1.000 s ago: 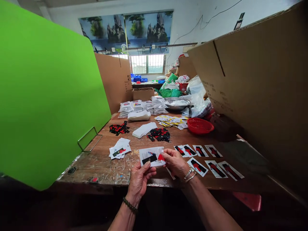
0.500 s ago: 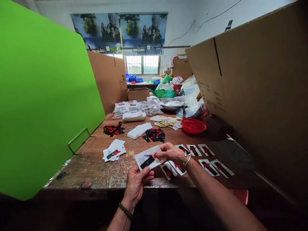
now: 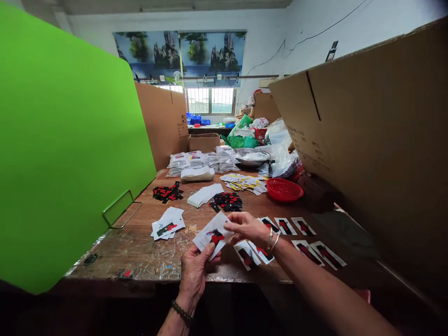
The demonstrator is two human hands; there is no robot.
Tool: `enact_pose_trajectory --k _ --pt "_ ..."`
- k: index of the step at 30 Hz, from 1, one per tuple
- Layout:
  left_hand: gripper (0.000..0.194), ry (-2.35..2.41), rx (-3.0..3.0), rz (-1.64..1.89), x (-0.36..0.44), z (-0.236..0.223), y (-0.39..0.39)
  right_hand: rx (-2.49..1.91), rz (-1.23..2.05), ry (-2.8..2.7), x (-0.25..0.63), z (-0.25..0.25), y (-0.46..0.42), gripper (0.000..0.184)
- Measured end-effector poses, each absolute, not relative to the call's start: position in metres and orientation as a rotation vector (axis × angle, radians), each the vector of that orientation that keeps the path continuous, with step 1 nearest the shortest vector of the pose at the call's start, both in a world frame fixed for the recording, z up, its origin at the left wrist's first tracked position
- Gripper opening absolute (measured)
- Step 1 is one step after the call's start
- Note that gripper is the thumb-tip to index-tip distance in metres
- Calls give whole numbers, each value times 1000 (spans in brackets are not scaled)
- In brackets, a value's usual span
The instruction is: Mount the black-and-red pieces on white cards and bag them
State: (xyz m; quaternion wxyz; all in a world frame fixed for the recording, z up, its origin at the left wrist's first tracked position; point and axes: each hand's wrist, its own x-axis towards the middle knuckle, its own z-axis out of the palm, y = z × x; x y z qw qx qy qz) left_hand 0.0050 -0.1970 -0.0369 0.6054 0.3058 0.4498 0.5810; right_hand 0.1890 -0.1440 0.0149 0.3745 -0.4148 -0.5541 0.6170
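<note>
Above the front of the table, my left hand (image 3: 196, 270) grips a white printed card (image 3: 203, 240) by its lower edge. Its thumb presses a small black-and-red piece (image 3: 216, 236) flat on the card's face. My right hand (image 3: 247, 228) is closed at the card's upper right edge, thumb and forefinger pinching it. The other right fingers are partly hidden. Several cards with black-and-red pieces (image 3: 247, 255) are laid out beside and beyond the right hand. Left of the held card is a small stack of white cards (image 3: 168, 221), the top one bearing a piece.
Beyond my hands lie two heaps of black-and-red pieces (image 3: 227, 201), a white card stack (image 3: 205, 195), yellow-edged cards (image 3: 243, 182) and a red basket (image 3: 284, 190). Bagged packs (image 3: 201, 159) stand behind. A green panel (image 3: 77, 154) and cardboard (image 3: 367, 116) wall the sides.
The held card has turned steeper. The red part, earlier at my right fingertips, now lies against the black part under my left thumb. The camera view has tilted up slightly.
</note>
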Motion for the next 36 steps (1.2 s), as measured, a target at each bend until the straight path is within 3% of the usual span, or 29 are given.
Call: enact_pose_trajectory --k 4,8,12,17,19,22,28,33,36 --pt "49 1215 1178 1355 -16 -20 -182 -1132 1387 -1729 169 5 -145 36" --pt "29 1234 1463 1233 -27 -2 -170 -1141 1112 -1939 152 9 -140 28" --pt "30 1344 1536 1274 -31 -1 -159 -1118 858 -2001 139 5 -131 23" --pt "31 1534 1588 1251 -61 6 -129 -1214 907 -2070 134 -17 -90 17" --pt "33 1669 1551 1271 -81 9 -112 -1305 727 -2122 131 -23 -63 12" --pt "33 1904 1549 1233 -109 5 -85 -1393 477 -2121 117 -28 -23 20" --pt "24 2166 1685 1144 -132 -28 -57 -1527 375 -2074 74 -43 24 36" --pt "29 2153 1816 1114 -128 -45 -58 -1680 444 -2015 66 -51 36 16" --pt "21 2144 1845 1102 -125 -45 -60 -1695 526 -1959 73 -50 43 15"
